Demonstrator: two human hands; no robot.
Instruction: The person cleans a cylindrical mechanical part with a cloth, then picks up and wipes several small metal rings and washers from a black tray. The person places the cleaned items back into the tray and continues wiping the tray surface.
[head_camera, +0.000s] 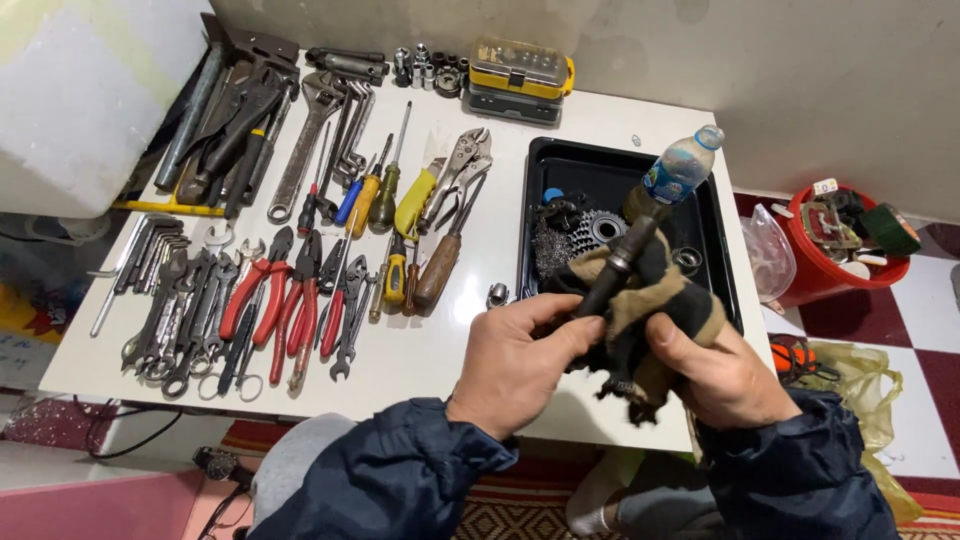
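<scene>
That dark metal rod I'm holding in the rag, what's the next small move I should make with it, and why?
Probably slide the rag up the rod. The left hand grips the rod's lower end, the right hand bunches the rag around its middle, and the upper end near the plastic bottle over the black tray is bare and looks grimy.

Bright, even indoor light from overhead; soft glare on the white bench (470, 340) beside the tools; faint shadows under the hands; sharp focus throughout; wide-angle bending at the edges; corners slightly dimmer.
</scene>
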